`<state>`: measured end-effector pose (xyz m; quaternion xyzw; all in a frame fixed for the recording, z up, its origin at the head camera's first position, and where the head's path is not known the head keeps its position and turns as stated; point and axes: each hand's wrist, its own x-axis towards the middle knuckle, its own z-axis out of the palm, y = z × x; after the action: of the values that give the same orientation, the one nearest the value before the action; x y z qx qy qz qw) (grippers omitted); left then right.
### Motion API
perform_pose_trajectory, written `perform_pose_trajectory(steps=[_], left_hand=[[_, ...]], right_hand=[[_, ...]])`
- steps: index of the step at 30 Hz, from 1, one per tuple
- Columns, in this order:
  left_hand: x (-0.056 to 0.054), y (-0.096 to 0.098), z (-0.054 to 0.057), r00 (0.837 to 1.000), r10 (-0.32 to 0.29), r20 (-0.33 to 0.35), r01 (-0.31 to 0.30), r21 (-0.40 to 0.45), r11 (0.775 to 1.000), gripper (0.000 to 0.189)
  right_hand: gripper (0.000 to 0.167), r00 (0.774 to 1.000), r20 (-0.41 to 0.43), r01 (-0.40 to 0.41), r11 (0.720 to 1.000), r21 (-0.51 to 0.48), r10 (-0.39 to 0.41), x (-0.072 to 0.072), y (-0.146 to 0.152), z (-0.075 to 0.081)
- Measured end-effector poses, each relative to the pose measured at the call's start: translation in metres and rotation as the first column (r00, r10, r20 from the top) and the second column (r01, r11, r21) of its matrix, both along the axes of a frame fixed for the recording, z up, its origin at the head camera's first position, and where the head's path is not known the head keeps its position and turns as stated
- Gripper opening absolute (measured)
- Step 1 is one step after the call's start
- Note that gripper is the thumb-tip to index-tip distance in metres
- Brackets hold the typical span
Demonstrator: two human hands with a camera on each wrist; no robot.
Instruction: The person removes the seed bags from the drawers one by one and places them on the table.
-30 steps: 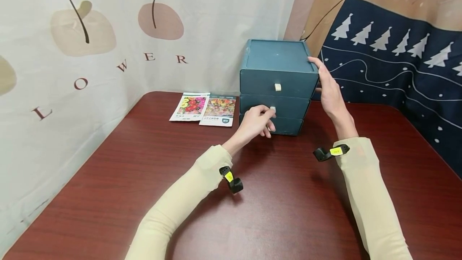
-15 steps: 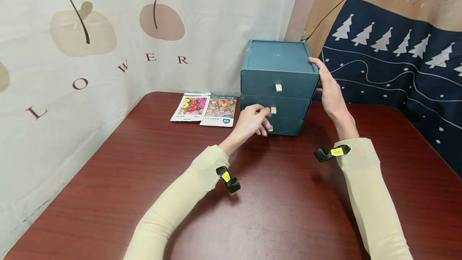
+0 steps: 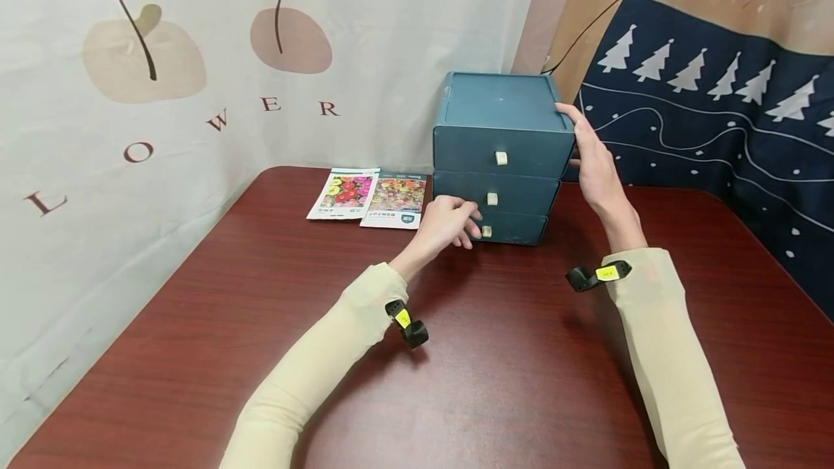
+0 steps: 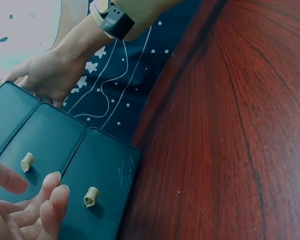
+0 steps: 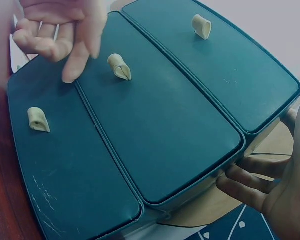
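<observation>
A blue-green three-drawer cabinet (image 3: 504,103), each drawer bearing a cream handle (image 3: 491,199), is standing near the desk's (image 3: 495,382) far edge. The left grip (image 3: 448,221) is hovering loosely spread, holding nothing, before its lower drawers (image 3: 521,229), while the right grip (image 3: 598,172) is resting extended against its right side. The right wrist view is exposing fingers (image 5: 242,192) largely hidden from the head view; the left wrist view is mostly cutting off the top handle (image 3: 501,158).

A reddish-brown, wood-grained table (image 3: 521,382) bears a blue three-drawer box (image 3: 521,140) and, beside it, two flower-printed packets (image 3: 396,197).
</observation>
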<state>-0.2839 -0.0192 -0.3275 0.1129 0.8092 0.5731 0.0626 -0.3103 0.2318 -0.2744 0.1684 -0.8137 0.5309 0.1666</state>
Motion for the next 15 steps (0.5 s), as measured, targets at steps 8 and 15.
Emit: perform_pose_trajectory(steps=[8, 15], left_hand=[[-0.0005, 0.0008, -0.0053, 0.999, 0.000, 0.052, 0.003, -0.055, 0.998, 0.030], [0.0009, 0.0028, -0.0092, 0.997, -0.016, 0.070, 0.023, -0.103, 0.994, 0.029]], right_hand=[[0.054, 1.000, -0.001, -0.001, 1.000, -0.001, 0.001, 0.0003, 0.0005, 0.0002], [0.054, 1.000, -0.002, -0.003, 1.000, 0.004, 0.003, 0.0000, 0.0012, 0.0006]])
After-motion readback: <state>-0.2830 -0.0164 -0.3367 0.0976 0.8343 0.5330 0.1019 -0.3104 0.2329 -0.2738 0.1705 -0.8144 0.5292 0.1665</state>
